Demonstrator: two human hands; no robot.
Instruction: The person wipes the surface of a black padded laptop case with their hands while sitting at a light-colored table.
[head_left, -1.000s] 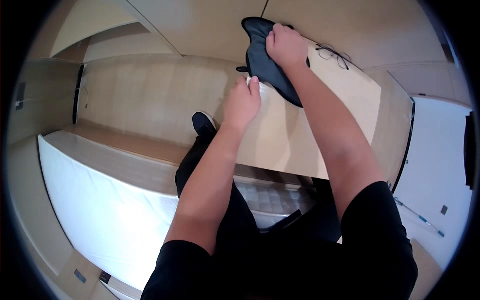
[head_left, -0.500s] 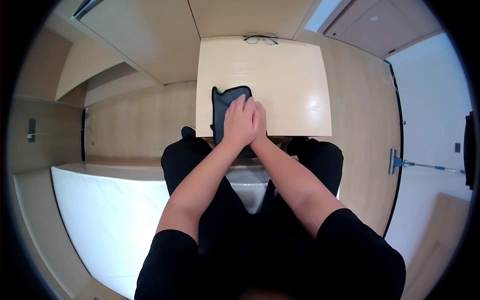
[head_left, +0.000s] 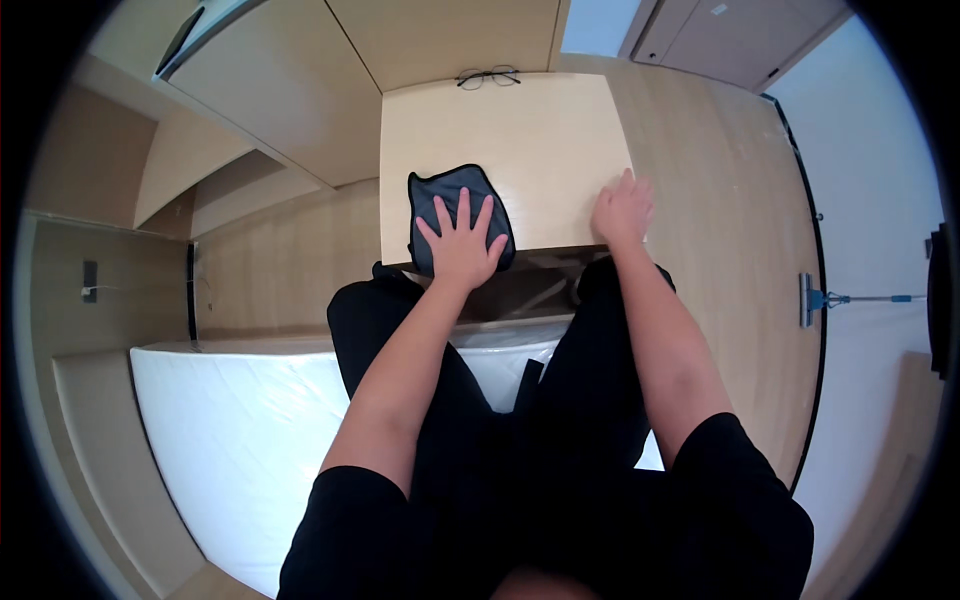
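A dark grey cloth [head_left: 440, 187] with black edging lies at the near left of the light wooden table [head_left: 540, 130]. My left hand [head_left: 463, 245] rests flat on it, fingers spread, covering its middle. The cloth reaches the table's front edge, where its lower part is partly hidden by the hand. At the table's right edge is my right hand [head_left: 622, 210], apart from the cloth. Its fingers are loosely bent over the edge and nothing shows in them.
Eyeglasses [head_left: 488, 77] lie at the table's far edge, against a wooden cabinet [head_left: 450, 40]. Behind my legs is a white plastic-wrapped mattress [head_left: 240, 430]. A blue mop [head_left: 815, 299] leans at the right wall.
My hands were together on the cloth. The right hand has moved right to the table's edge, and the left has spread its fingers on the cloth, which lies wider. The view has shifted slightly.
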